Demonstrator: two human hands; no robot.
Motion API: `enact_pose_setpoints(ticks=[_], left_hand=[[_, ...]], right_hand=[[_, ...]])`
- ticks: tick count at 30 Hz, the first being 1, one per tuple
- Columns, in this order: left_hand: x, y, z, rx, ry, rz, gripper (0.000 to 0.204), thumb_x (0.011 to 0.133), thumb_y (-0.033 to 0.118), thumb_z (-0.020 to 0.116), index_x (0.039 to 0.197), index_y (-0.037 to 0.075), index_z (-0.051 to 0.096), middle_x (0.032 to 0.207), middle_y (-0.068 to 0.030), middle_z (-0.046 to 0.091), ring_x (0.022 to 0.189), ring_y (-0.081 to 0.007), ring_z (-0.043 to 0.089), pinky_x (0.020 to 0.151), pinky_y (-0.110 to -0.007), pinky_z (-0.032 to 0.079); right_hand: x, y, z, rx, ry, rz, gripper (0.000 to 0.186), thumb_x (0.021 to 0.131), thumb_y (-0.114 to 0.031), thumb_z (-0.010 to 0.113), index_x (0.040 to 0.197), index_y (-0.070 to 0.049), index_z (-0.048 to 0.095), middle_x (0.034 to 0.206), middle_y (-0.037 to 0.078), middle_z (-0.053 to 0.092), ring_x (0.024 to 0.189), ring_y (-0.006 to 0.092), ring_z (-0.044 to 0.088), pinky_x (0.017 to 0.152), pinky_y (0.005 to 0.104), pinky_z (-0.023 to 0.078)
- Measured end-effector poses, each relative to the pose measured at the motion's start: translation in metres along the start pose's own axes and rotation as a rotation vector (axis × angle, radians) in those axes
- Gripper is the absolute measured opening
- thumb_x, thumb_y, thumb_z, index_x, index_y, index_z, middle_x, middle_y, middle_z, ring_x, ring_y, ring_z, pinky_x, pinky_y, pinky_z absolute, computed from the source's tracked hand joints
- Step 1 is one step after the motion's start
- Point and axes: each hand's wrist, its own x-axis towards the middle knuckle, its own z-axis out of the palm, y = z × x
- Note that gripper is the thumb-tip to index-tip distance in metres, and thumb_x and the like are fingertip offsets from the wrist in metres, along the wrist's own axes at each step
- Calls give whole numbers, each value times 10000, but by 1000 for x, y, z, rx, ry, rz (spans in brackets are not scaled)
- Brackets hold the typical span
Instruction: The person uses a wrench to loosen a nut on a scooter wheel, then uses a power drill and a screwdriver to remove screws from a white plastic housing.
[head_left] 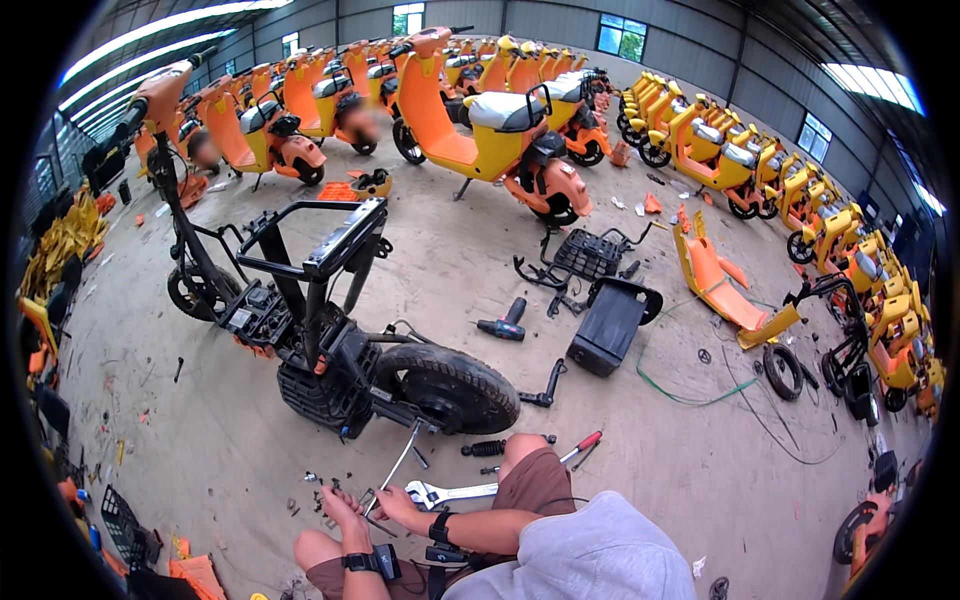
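Observation:
A scooter stripped to its black frame stands before me, its rear wheel turned toward my legs. A long silver socket wrench slants from my hands up to the hub area of that wheel. My right hand is closed around the wrench's near end. Close beside it, my left hand has its fingers curled; what they hold is hard to make out. A large adjustable wrench lies on the floor by my right knee. Small bolts are scattered left of my hands.
Past the wheel lie a cordless drill, a black box and a black bracket. A shock absorber and a red-handled screwdriver are near my knee. Orange panels and a loose tyre lie right; scooters stand behind.

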Motion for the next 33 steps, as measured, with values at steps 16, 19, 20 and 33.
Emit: enact_pose_setpoints(ticks=[16, 19, 20, 33], left_hand=[[26, -13, -11, -12, 76, -157, 370, 814, 368, 435, 557, 184, 241, 468, 33, 184, 363, -114, 160, 352, -268, 116], [48, -19, -19, 41, 163, -149, 346, 818, 378, 416, 576, 172, 279, 477, 34, 202, 366, -112, 164, 358, -275, 114], [56, -28, -26, 24, 209, -118, 343, 828, 379, 407, 578, 175, 290, 480, 37, 210, 369, -112, 177, 362, -273, 119], [47, -33, -36, -6, 143, -315, 368, 839, 444, 381, 647, 130, 364, 486, 25, 238, 371, -109, 201, 360, -257, 149]], right_hand=[[13, -29, -89, 156, -35, 200, 335, 900, -252, 472, 1133, -21, 539, 995, 101, 632, 701, 178, 615, 593, 296, 522], [20, 0, -76, 103, -53, 227, 346, 895, -261, 477, 1146, -30, 538, 972, 99, 635, 716, 173, 615, 600, 303, 518], [14, 11, -68, 79, -79, 256, 363, 902, -271, 483, 1170, -31, 528, 1006, 102, 637, 755, 163, 618, 629, 297, 518], [38, 19, -16, 63, 27, 116, 369, 957, -298, 404, 1114, 35, 401, 848, 162, 642, 631, 224, 662, 510, 307, 502]])
